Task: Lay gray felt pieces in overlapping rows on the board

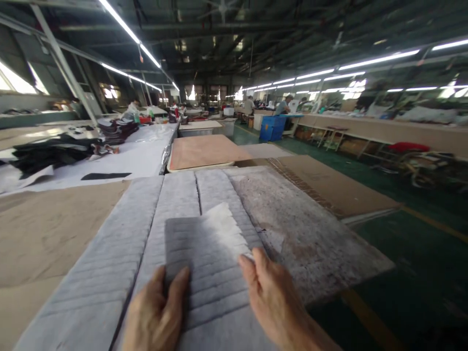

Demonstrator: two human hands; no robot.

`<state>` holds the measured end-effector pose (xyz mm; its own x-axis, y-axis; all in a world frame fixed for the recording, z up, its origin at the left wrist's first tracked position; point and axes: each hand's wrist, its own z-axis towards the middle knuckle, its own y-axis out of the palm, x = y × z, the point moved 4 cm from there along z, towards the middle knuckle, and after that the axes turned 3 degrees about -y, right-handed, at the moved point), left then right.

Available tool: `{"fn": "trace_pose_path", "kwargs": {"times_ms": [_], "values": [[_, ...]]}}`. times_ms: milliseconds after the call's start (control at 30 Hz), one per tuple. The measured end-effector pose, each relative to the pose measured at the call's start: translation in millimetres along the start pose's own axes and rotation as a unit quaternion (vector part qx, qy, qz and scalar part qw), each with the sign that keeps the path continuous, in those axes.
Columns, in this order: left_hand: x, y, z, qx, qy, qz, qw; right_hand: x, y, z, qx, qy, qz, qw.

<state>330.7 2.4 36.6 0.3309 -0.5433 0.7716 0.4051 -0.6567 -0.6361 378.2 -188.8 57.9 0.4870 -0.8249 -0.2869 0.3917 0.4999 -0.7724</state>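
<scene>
Hands up front, both nearly closed: the left hand (155, 309) pinches a dark grey fabric piece (183, 239) by its lower left edge, thumb on the near side, while the right hand (274, 290) nips the lower right corner of a white saw-toothed piece (222, 223) between thumb and finger. Edge grips, likely chosen to leave both faces uncovered and the cloth spread between the hands. Whether grey and white are one folded cloth or two layers, the blur won't tell.

Right beneath, long rows of pale grey fabric strips (179, 192), soft-looking and ribbed crosswise, each overlapping the next like shingles; that stagger probably leaves every edge easy to catch. Dark seams part the rows. Just right of them, a rough, mottled grey-brown board (310, 243), its surface scuffed and worn; over on the left, creased brown paper (54, 219), flat and matte. Farther off, black cloth pieces (54, 151) slump in a floppy heap on smooth white sheeting (146, 151).
</scene>
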Motion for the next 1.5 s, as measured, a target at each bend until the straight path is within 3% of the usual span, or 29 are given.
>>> {"fn": "trace_pose_path", "kwargs": {"times_ms": [100,200,300,400,533,733,933,1267,1500], "values": [[53,66.4,21,-0.073,0.028,0.002,0.997,70,-9,12,0.021,0.025,-0.018,0.999],[90,125.5,34,-0.099,0.064,0.0,0.993,131,-11,14,0.035,0.056,-0.042,0.997],[110,166.2,42,-0.119,0.066,0.001,0.991,175,-11,16,0.026,0.091,-0.055,0.994],[122,190.5,47,-0.136,0.059,0.002,0.989,204,-7,20,-0.006,0.123,-0.046,0.991],[125,206.5,59,-0.122,0.045,0.024,0.991,225,7,25,-0.049,0.143,-0.028,0.988],[124,218.6,82,-0.129,0.031,0.03,0.991,234,27,42,-0.065,0.144,-0.051,0.986],[134,223.1,99,-0.138,0.045,0.0,0.989,238,25,60,-0.069,0.171,-0.091,0.979],[143,238.0,118,-0.068,0.03,0.032,0.997,260,47,91,-0.013,0.066,-0.064,0.996],[156,247.2,120,-0.033,0.01,0.027,0.999,281,49,105,-0.042,0.041,-0.061,0.996]]}}
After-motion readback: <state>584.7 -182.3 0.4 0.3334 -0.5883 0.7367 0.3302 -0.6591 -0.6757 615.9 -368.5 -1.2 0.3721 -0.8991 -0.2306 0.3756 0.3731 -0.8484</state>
